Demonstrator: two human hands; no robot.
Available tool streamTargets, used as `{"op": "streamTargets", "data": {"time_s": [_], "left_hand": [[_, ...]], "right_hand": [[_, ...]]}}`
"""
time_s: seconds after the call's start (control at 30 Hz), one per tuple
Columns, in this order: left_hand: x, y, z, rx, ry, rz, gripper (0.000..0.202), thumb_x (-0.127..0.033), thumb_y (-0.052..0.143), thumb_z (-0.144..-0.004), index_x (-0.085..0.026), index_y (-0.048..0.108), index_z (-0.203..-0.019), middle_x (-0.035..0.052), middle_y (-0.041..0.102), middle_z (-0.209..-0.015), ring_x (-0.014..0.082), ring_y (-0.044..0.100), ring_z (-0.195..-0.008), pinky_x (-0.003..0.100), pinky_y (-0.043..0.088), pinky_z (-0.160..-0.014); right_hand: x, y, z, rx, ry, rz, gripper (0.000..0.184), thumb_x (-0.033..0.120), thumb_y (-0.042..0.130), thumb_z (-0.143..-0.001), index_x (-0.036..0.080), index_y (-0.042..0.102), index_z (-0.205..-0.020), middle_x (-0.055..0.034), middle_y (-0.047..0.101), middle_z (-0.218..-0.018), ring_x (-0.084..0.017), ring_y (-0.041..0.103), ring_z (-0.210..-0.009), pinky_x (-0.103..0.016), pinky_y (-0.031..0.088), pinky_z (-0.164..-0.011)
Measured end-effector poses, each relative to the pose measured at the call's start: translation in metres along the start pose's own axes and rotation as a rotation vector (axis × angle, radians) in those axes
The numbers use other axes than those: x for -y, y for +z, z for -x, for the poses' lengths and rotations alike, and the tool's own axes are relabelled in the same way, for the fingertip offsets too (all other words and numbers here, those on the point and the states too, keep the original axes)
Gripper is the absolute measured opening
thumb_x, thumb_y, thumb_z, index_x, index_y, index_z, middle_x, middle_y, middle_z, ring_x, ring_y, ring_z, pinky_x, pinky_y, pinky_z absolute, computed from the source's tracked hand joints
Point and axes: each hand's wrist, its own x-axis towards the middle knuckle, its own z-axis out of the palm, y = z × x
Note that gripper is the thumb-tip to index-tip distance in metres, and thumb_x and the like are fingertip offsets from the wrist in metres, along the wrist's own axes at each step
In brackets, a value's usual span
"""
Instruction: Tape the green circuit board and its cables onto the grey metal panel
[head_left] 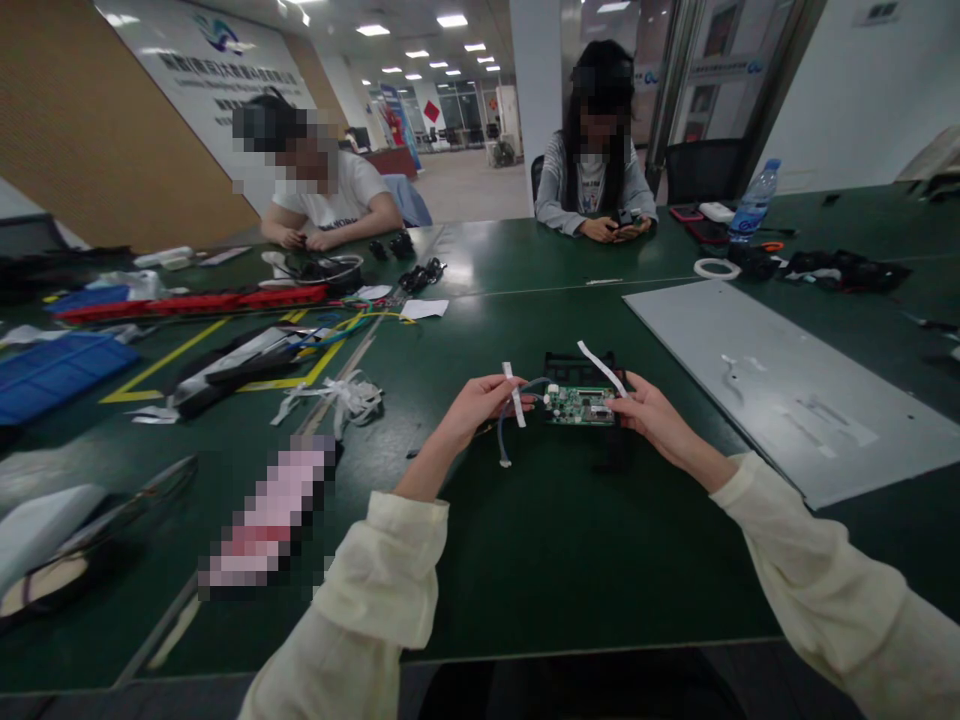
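- Left hand (pixel 476 405): fingers pinched shut on blue wire (pixel 504 440) at its white tag (pixel 514 395), just left of circuit board (pixel 581 405).
- Right hand (pixel 652 412): fingers curled, gripping the circuit board's right edge; white strip (pixel 600 367) rises beside it.
- Circuit board: between both hands, mid green table (pixel 570 540); can't tell if resting.
- Black frame (pixel 577 362) directly behind board.
- Grey panel (pixel 772 390) to the right, apart.

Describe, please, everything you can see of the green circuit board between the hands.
The circuit board is small, green and rectangular, dotted with white and silvery parts. It lies roughly flat in front of a black frame, over the dark green table. The right hand grips its right edge; a blue cable runs from its left side to the left hand, which pinches it near a white tag.
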Motion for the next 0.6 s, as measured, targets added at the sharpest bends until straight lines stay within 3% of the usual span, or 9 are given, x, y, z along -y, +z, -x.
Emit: {"op": "streamTargets", "data": {"time_s": [0.1,0.23,0.33,0.47,0.53,0.6], "left_hand": [[0.002,-0.003,-0.002,0.047,-0.004,-0.024,0.029,-0.025,0.069,-0.080,-0.015,0.065,-0.107,0.0109,0.073,-0.099,0.0183,0.071,-0.087,0.031,0.055,-0.083],[0.003,-0.006,-0.003,0.040,0.001,-0.064,0.037,-0.022,0.073,-0.077,-0.014,0.063,-0.111,0.0113,0.073,-0.098,0.0200,0.070,-0.091,0.032,0.055,-0.084],[0.004,-0.006,-0.004,0.014,-0.003,-0.092,0.040,-0.022,0.071,-0.078,-0.014,0.059,-0.115,0.0117,0.073,-0.096,0.0209,0.071,-0.091,0.032,0.055,-0.084],[0.007,-0.007,-0.006,0.004,0.013,-0.127,0.043,-0.021,0.067,-0.081,-0.015,0.053,-0.121,0.0106,0.074,-0.092,0.0212,0.071,-0.090,0.033,0.055,-0.082],[0.009,-0.008,-0.008,-0.006,0.022,-0.124,0.044,-0.021,0.065,-0.083,-0.015,0.049,-0.123,0.0102,0.074,-0.089,0.0212,0.071,-0.089,0.033,0.055,-0.082],[0.010,-0.008,-0.009,-0.018,0.023,-0.114,0.045,-0.022,0.063,-0.085,-0.015,0.045,-0.126,0.0102,0.073,-0.089,0.0213,0.071,-0.088,0.034,0.056,-0.081]], "right_hand": [[-0.006,-0.005,-0.003,-0.137,-0.068,0.176,0.058,0.034,0.076,-0.068,0.025,0.054,-0.120,-0.0035,0.070,-0.096,-0.022,0.066,-0.090,-0.039,0.053,-0.081],[-0.004,-0.022,-0.009,-0.281,-0.273,0.512,0.050,0.038,0.072,-0.072,0.024,0.059,-0.118,-0.0077,0.068,-0.103,-0.025,0.064,-0.095,-0.044,0.047,-0.090],[0.011,-0.050,-0.012,-0.431,-0.397,0.814,0.049,0.040,0.064,-0.079,0.022,0.056,-0.124,-0.0108,0.064,-0.112,-0.026,0.060,-0.101,-0.047,0.044,-0.093],[0.036,-0.103,-0.005,-0.795,-0.559,1.184,0.043,0.034,0.055,-0.082,0.015,0.058,-0.121,-0.0159,0.058,-0.120,-0.029,0.048,-0.117,-0.048,0.032,-0.102],[0.044,-0.129,0.002,-0.954,-0.514,1.299,0.043,0.034,0.051,-0.084,0.010,0.059,-0.119,-0.0204,0.058,-0.117,-0.031,0.047,-0.117,-0.049,0.031,-0.101],[0.046,-0.148,0.010,-1.022,-0.335,1.334,0.046,0.040,0.048,-0.086,0.008,0.061,-0.117,-0.0242,0.060,-0.109,-0.034,0.050,-0.110,-0.050,0.035,-0.093]]}}
